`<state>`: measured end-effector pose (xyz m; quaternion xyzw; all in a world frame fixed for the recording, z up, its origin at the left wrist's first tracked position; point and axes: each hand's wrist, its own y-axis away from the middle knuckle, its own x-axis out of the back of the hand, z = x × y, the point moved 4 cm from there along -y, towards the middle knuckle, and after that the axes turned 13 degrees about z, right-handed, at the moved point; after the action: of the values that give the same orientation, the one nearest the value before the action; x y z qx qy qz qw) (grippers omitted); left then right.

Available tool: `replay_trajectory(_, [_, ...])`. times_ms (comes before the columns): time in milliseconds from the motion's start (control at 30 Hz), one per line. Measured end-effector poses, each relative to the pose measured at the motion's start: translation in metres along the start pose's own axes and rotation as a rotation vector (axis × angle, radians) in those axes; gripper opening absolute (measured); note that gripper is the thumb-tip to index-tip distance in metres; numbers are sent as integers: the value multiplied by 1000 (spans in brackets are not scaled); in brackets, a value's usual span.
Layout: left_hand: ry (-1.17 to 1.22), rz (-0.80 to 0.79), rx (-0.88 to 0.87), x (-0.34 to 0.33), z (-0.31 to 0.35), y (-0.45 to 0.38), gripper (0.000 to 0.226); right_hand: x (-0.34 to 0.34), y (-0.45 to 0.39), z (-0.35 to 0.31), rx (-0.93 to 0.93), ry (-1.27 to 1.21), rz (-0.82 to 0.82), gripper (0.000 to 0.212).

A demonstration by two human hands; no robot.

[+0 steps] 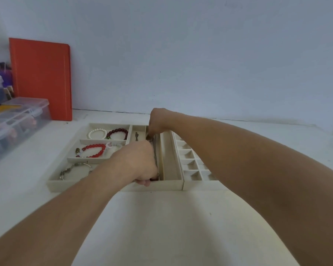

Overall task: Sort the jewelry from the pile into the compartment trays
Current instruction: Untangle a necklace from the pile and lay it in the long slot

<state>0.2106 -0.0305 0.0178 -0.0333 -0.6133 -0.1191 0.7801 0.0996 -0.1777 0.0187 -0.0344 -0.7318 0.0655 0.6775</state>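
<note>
In the head view, both your forearms reach forward from the bottom corners and meet over the cream tray [115, 186] at centre. Your left hand [137, 162] comes in from 7 o'clock, knuckles up, fingers curled down into a long narrow compartment near the tray's front wall; they seem clenched on the near end of a thin chain [155, 150], though the grip itself is hidden under the hand. Your right hand [159, 120] comes in from 4 o'clock, wrist bent downward, fingertips pinching the chain's far end at the compartment's back. The chain runs stretched between your two hands along that slot. At 9 o'clock of the hands, the tray's wider compartments hold a pearl bracelet [97, 133] beside a dark red bracelet [117, 133], a bright red bracelet [93, 150], and a metal bangle [75, 170]. A second tray [200, 183] of small square cells touches the first at 3 o'clock, partly under your right forearm.
</note>
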Motion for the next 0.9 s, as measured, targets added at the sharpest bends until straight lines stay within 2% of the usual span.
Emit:
replay_trajectory(67, [-4,1,-3,0,0,0,32,3,2,-3,5,27,-62,47])
replay_trajectory(167, [2,-4,-9,0,1,0,31,3,5,-6,15,79,-126,62])
replay_trajectory(233, [0,-2,-15,0,1,0,30,6,8,-6,6,95,-144,64])
replay_trajectory(300, [9,-1,-20,0,1,0,29,10,9,-4,-3,110,-149,58])
replay_trajectory(433, [34,1,-20,-1,2,0,24,15,6,-1,-23,90,7,21])
replay_trajectory(633, [17,3,-20,-3,1,-4,23,6,7,-3,-81,113,26,22])
replay_trajectory(800, [0,39,-34,-3,0,-6,4,6,8,-6,-108,114,40,21])
replay_trajectory(900, [-1,67,-41,-3,1,-7,1,5,8,-6,-129,86,61,18])
